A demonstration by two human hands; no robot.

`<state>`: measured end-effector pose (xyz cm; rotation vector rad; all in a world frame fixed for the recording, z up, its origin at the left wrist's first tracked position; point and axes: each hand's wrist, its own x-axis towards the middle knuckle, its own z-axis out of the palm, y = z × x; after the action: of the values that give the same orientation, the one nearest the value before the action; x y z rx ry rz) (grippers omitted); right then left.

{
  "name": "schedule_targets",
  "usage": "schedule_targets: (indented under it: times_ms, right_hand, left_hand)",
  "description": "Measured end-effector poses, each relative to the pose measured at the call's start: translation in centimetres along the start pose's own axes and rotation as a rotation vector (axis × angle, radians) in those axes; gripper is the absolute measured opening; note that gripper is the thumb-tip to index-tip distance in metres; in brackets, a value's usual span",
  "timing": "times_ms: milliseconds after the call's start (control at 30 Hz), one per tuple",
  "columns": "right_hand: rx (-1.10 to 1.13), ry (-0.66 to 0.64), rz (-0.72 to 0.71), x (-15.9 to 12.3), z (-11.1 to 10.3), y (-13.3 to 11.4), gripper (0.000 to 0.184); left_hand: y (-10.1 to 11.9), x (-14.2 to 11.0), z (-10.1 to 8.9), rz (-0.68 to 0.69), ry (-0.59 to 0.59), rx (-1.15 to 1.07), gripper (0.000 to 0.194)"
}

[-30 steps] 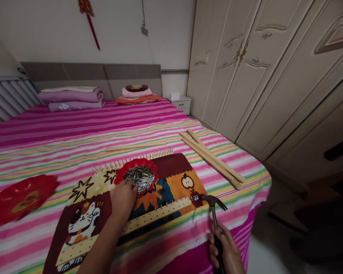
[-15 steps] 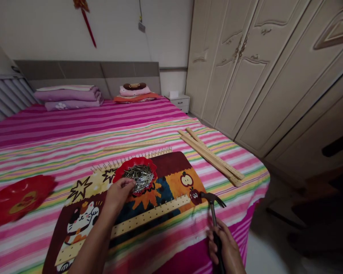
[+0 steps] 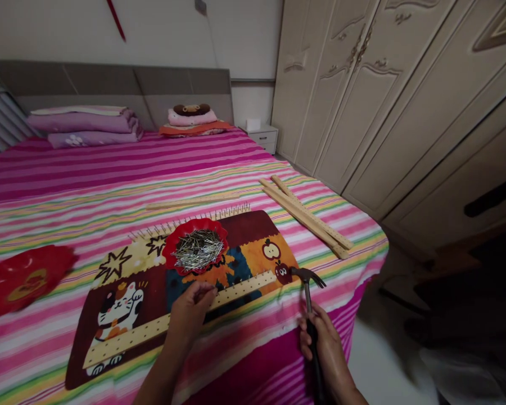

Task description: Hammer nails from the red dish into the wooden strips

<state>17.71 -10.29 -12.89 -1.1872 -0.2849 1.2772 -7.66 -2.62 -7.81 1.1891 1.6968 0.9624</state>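
Note:
My left hand (image 3: 194,304) is closed in a pinch at the pale perforated wooden strip (image 3: 240,288). The fingers mostly hide what seems to be a nail, too small to see clearly. Several nails stand in the strip's right end. My right hand (image 3: 322,334) is wrapped around the dark handle of a claw hammer (image 3: 307,289), whose head rests by the mat's right edge. Beyond my left hand, a red scalloped bowl (image 3: 167,247) holds a heap of loose nails (image 3: 199,249). Bowl and strip lie on a cat-and-apple patterned mat (image 3: 257,225).
Behind the mat, another strip (image 3: 164,229) bristles with upright nails. A bare wooden strip (image 3: 189,203) lies farther back, and several stacked strips (image 3: 303,216) lie right. A red plate (image 3: 25,281) sits left on the striped bed (image 3: 122,194). Folded bedding (image 3: 84,126) lies by the headboard.
My left hand has moved from the nail bowl toward me, down to the perforated strip, still pinched. My right hand keeps its hold on the hammer. The camera view has tilted down.

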Motion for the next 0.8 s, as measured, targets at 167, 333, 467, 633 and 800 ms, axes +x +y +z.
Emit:
schedule_targets:
  times_ms: [167, 333, 467, 633, 800]
  right_hand:
    - [-0.001, -0.007, 0.004, 0.09, 0.01, -0.03, 0.046]
    - [-0.002, -0.014, 0.002, 0.06, -0.01, -0.1, 0.041]
    - [-0.003, -0.012, 0.004, -0.11, -0.03, -0.14, 0.041]
    - [-0.009, -0.006, 0.002, -0.1, 0.03, -0.19, 0.042]
    - [-0.024, 0.002, -0.027, -0.23, 0.22, -0.08, 0.043]
  left_hand:
    - [-0.45, -0.09, -0.1, 0.045, 0.022, 0.066, 0.033]
    - [-0.19, -0.39, -0.34, 0.027, 0.028, 0.064, 0.034]
    - [0.14, -0.52, -0.56, 0.034, 0.056, 0.094, 0.033]
    - [-0.09, -0.57, -0.48, 0.108, 0.063, 0.187, 0.028]
    - [-0.61, -0.84, -0.11, 0.137, 0.068, 0.265, 0.027]
